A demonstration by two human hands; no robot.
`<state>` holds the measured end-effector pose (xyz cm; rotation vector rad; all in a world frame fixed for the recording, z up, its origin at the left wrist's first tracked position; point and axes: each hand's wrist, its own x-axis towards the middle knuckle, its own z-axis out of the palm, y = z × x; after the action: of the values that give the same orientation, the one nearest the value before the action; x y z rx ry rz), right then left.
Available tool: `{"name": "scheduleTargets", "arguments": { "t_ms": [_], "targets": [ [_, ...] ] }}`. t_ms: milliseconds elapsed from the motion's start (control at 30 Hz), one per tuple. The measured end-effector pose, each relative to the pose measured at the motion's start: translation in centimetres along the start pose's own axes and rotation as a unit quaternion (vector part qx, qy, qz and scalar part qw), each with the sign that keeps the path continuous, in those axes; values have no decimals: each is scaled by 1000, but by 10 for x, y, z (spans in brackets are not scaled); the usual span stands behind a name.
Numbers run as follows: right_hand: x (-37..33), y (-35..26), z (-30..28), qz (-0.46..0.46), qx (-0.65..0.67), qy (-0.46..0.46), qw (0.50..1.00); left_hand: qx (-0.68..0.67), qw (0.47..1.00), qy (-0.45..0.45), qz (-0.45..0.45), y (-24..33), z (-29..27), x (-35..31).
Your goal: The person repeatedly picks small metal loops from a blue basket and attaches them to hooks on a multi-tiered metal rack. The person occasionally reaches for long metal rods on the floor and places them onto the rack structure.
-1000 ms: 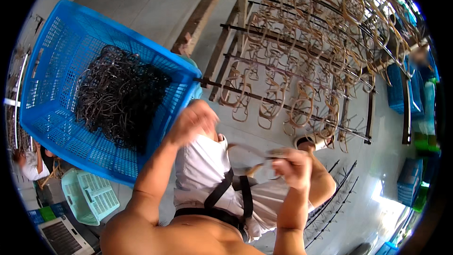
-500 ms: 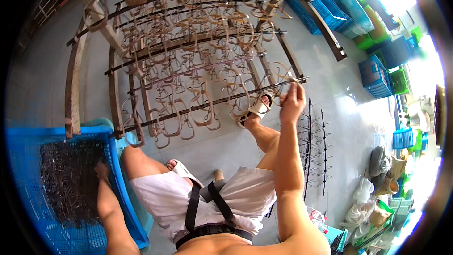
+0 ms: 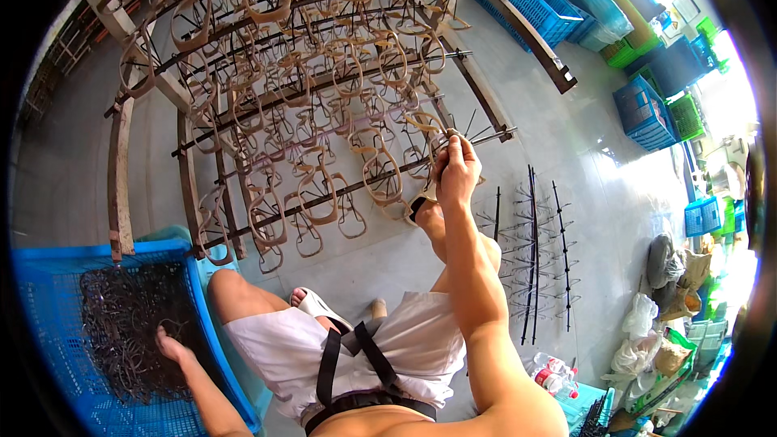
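Blue plastic crate [image 3: 48,332] stands on the floor at the person's left side, and it holds a dark pile of thin frames [image 3: 121,324]. The left hand [image 3: 171,348] is down inside this crate, its fingers curled among the frames; I cannot tell if it has already closed on one. The right hand [image 3: 457,174] is raised to the metal rack [image 3: 324,97] and pinches a pale frame [image 3: 433,133] at the right end of a lower rod, fingers closed around it, so this piece is just being hung.

As I judge it, the work is well advanced but not finished. Most rods of the rack already carry hanging frames, from the top rows down to the lower ones, and only little room seems left near the right ends. However, the pile in the crate is large, so many pieces wait. Some spare pronged rods [image 3: 534,251] lie on the floor at the right, unused.
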<state>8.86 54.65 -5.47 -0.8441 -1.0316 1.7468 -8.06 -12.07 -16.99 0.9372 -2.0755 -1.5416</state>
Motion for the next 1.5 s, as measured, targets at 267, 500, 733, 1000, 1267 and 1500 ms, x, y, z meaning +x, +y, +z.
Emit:
{"name": "scheduleTargets", "arguments": {
  "t_ms": [267,500,733,1000,1267,1500],
  "targets": [
    [2,-5,14,48,26,-19,998,135,975,-108,-137,-82,-44,18],
    [-6,-1,8,-21,-6,35,999,97,987,-116,53,-36,-12,-8],
    [-6,-2,10,2,-22,32,999,-74,982,-174,-32,50,3,-83],
    [-16,-3,10,-2,-46,-55,997,-80,969,-218,-87,40,3,-77],
    [-34,3,16,-27,-133,-54,989,-158,968,-175,-82,73,15,-107],
    [-23,5,9,-71,-210,-42,974,-190,959,-207,-44,112,9,-130]
  ]
}}
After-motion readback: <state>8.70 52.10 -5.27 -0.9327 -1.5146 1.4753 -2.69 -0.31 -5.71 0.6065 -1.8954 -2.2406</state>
